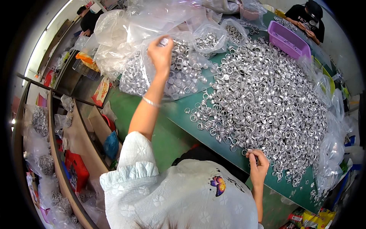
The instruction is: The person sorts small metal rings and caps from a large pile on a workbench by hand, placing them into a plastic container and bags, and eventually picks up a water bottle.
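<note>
A wide heap of silver metal rings [267, 99] covers much of the green table [190, 114]. My left hand [160, 53] is raised over a clear plastic bag [131, 82] of similar rings, its fingers curled round a small silver ring [164, 41]. At the near edge of the heap, my right hand [259, 165] is closed in a pinch. A small silvery piece shows at its fingertips, apparently a ring, though its shape is partly hidden.
Smaller bags of rings [209, 41] and crumpled plastic [110, 34] lie along the far side. A purple basket [289, 38] stands behind the heap. Two people work farther back. Shelves with bagged goods and a red crate [76, 170] line the left.
</note>
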`<state>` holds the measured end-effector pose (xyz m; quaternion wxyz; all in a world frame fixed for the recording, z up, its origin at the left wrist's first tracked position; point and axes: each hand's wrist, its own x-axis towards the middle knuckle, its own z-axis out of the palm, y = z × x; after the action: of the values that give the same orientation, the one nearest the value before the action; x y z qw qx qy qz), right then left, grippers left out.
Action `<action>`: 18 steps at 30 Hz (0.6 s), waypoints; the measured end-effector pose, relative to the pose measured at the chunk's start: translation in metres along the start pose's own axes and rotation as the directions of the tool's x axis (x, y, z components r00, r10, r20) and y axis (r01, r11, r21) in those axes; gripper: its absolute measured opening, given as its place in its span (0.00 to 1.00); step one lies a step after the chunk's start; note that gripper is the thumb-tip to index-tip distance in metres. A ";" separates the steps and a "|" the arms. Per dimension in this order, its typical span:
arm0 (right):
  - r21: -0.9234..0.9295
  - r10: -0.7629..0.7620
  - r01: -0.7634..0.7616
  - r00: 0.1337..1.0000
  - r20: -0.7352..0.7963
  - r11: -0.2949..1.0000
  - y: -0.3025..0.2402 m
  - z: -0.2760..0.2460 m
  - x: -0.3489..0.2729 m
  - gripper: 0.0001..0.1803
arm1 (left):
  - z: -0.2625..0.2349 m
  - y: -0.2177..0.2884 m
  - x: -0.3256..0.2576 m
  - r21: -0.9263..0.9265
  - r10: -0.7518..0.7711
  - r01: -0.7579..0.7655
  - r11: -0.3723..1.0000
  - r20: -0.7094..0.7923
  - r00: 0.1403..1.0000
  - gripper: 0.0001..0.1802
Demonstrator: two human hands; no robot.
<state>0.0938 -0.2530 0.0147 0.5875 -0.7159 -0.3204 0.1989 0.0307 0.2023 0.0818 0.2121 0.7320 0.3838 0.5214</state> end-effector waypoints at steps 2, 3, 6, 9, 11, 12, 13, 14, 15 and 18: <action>-0.010 -0.021 0.021 1.000 -0.001 1.000 0.002 -0.002 0.001 0.05 | 0.009 -0.034 0.024 0.389 0.280 -0.253 0.886 -0.013 0.960 0.20; -0.022 -0.018 0.018 1.000 0.000 1.000 0.003 -0.005 0.002 0.05 | 0.010 -0.061 0.028 0.411 0.306 -0.290 0.864 0.029 0.952 0.24; -0.109 0.054 -0.068 0.990 -0.129 0.992 0.005 -0.012 0.001 0.05 | 0.018 -0.088 0.031 0.734 0.257 -0.326 0.596 0.210 0.943 0.26; -0.239 0.044 -0.118 0.955 -0.293 0.964 0.003 -0.024 -0.005 0.04 | 0.026 -0.087 0.035 0.709 -0.041 -0.169 0.685 0.269 0.962 0.24; -0.405 -0.109 -0.039 0.936 -0.335 0.913 0.007 -0.029 -0.008 0.04 | 0.024 -0.050 0.013 0.668 0.016 -0.223 0.710 0.301 0.953 0.24; -0.487 -0.192 0.004 0.922 -0.336 0.873 0.008 -0.030 -0.005 0.05 | 0.027 -0.037 -0.001 0.706 0.172 -0.317 0.633 0.270 0.947 0.23; -0.485 -0.211 0.022 0.916 -0.340 0.874 0.003 -0.026 0.002 0.06 | 0.028 -0.025 -0.015 0.748 0.325 -0.391 0.537 0.244 0.914 0.23; -0.572 -0.342 0.127 0.895 -0.286 0.811 0.001 -0.022 0.011 0.07 | 0.029 -0.011 -0.031 0.698 0.348 -0.441 0.565 0.283 0.894 0.22; -0.616 -0.389 0.177 0.892 -0.229 0.768 -0.001 -0.016 0.021 0.07 | 0.032 0.000 -0.044 0.557 0.409 -0.513 0.653 0.311 0.858 0.20; -0.770 -0.393 0.196 0.916 -0.078 0.608 0.004 -0.002 0.045 0.08 | 0.038 0.043 -0.104 0.034 0.513 -0.552 0.833 0.324 0.795 0.15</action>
<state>0.1280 -0.2232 0.0157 0.2995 -0.8483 -0.4143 -0.1382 0.0636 0.0980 0.0365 0.0655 0.8930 0.1572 0.4166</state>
